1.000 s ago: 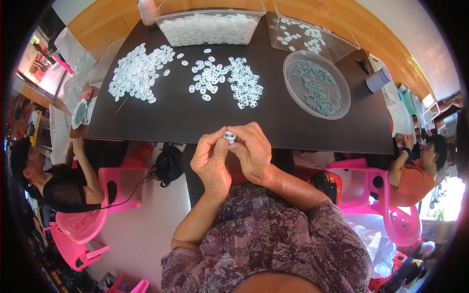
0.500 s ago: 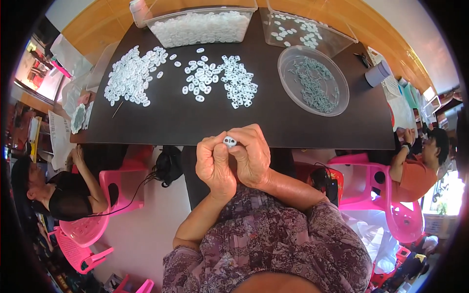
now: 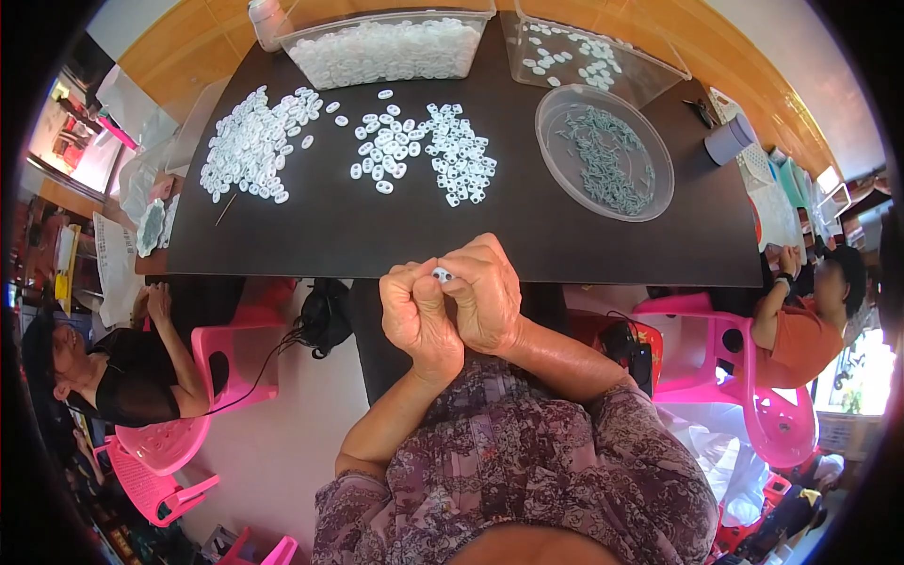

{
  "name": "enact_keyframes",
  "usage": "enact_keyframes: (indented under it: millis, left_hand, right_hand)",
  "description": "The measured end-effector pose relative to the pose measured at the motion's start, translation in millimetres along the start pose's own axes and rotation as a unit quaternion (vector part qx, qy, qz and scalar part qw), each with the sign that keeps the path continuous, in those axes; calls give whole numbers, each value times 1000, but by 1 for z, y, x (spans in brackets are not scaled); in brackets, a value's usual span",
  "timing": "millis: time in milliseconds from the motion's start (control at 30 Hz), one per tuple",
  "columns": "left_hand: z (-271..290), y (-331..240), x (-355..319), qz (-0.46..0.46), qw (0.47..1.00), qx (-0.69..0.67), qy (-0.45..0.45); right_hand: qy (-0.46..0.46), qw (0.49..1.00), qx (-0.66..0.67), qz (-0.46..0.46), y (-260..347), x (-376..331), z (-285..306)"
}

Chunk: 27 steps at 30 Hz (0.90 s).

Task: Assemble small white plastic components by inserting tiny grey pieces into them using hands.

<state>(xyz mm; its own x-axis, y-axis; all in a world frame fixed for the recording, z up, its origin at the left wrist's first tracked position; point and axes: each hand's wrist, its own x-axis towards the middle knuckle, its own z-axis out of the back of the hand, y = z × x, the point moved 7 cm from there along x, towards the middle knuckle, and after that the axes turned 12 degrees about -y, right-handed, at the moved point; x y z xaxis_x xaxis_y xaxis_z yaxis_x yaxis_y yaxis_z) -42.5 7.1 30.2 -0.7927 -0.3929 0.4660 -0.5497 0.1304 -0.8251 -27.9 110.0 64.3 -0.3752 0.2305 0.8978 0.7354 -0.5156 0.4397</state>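
My left hand (image 3: 414, 315) and my right hand (image 3: 483, 297) meet at the table's near edge, thumbs and fingers closed. Pinched between them is a small white plastic piece (image 3: 442, 275) with two dark holes, partly hidden by my fingertips. Beyond my hands, a group of white pieces with dark openings (image 3: 460, 160) lies on the dark table (image 3: 330, 235). Left of it are loose oval white pieces (image 3: 386, 146), and farther left a large heap of white ovals (image 3: 247, 146). A round clear tray (image 3: 544, 155) to the right holds many small grey-green parts.
A clear bin (image 3: 299, 58) full of white pieces stands at the back, beside another clear bin (image 3: 650, 85) with fewer. A thin pointed tool (image 3: 225, 210) lies left; a grey-lidded cup (image 3: 727, 143) stands right. People sit on pink chairs (image 3: 235, 353) at both sides.
Both hands stay together at the table edge. The white piece has tilted and sinks lower between my fingers, so less of it shows.
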Motion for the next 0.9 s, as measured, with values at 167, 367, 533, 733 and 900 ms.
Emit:
enact_keyframes:
  millis: [167, 367, 533, 733, 900]
  left_hand:
    - [-2, 2, 1, 24, 1000, -15, 0]
    - [-11, 4, 3, 68, 994, 65, 60]
    - [-12, 17, 10, 50, 988, 89, 116]
    - [4, 50, 41, 18, 977, 182, 112]
    - [5, 60, 45, 31, 981, 163, 100]
  right_hand:
    - [6, 1000, -14, -12, 1, 6, 1]
    - [-3, 997, -49, -60, -13, 6, 15]
    - [55, 992, -109, 27, -22, 33, 38]
    - [10, 964, -263, -27, -80, 122, 96]
    - [-63, 936, -305, -162, -154, 204, 117]
